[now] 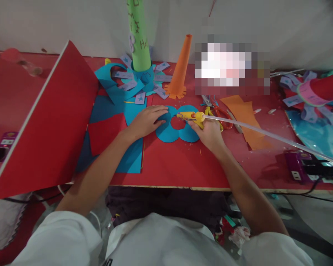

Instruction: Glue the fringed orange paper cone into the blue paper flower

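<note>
A blue flower-shaped paper ring with a round hole in its middle lies on the red table. My left hand rests on its left lobe, fingers stretched out and the thumb apart from them. In my right hand is a yellow glue gun, its nozzle pointing left over the ring's hole. A long clear glue stick runs out of the gun's back toward the right. Just behind the ring stands an orange paper cone with a fringed base.
At left, a red board leans upright beside blue sheets and a red paper piece. A green paper tube stands behind. Pliers and orange paper scraps lie right, near a purple power socket.
</note>
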{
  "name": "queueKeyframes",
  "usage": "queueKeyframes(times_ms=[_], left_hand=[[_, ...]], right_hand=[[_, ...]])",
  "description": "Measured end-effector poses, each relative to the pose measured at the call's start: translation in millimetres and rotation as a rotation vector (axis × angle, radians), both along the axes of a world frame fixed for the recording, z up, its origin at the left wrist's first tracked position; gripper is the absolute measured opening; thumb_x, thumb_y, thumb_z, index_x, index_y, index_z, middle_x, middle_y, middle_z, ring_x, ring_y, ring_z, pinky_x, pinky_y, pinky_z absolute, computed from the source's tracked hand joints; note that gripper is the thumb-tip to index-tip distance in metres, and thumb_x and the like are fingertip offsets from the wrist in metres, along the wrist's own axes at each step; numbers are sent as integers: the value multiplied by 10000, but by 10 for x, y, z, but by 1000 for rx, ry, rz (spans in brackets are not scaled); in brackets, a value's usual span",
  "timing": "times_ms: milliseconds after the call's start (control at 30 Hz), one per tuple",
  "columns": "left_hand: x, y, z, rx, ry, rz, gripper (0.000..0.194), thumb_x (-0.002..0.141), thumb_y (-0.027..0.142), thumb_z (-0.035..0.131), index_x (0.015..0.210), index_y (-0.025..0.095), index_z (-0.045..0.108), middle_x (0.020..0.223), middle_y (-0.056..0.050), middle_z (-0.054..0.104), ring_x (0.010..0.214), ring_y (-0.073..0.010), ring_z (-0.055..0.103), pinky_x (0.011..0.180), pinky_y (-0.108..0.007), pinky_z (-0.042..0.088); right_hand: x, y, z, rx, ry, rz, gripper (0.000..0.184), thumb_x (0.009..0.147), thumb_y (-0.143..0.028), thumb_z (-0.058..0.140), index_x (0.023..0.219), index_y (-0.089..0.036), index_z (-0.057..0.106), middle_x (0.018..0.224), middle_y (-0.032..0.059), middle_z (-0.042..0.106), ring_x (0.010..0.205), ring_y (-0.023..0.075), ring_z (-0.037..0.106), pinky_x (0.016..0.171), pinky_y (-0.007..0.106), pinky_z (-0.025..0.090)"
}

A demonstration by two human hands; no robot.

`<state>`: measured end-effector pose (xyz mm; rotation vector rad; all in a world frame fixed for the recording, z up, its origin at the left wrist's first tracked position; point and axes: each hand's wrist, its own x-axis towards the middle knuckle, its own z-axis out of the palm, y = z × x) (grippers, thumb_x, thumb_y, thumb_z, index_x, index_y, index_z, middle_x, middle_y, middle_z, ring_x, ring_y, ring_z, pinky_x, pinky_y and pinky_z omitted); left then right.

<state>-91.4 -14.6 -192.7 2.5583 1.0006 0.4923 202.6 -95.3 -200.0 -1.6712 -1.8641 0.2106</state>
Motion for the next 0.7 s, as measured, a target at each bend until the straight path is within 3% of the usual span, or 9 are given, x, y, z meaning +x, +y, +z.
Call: queueKeyframes(times_ms=[167,700], left_hand=[[3,-13,24,-16,7,4,491,1082,248,685,1571,209,663,1693,-128,628,1611,-315,567,1350,-549,483],[8,-10,27,-13,-2,-5,483,1082,270,682,1565,249,671,1685,-106,641,1610,-316,569,1344,-563,490]], right_hand=[[-16,4,22,5,-7,0,624,1091,-724,486,961,-190,783,911,169,805,871,349,758,783,438,534],[-45,-1,8,-53,35,-5,615,1037,-777,584,1017,-201,800,953,177,809,944,379,763,826,469,562]])
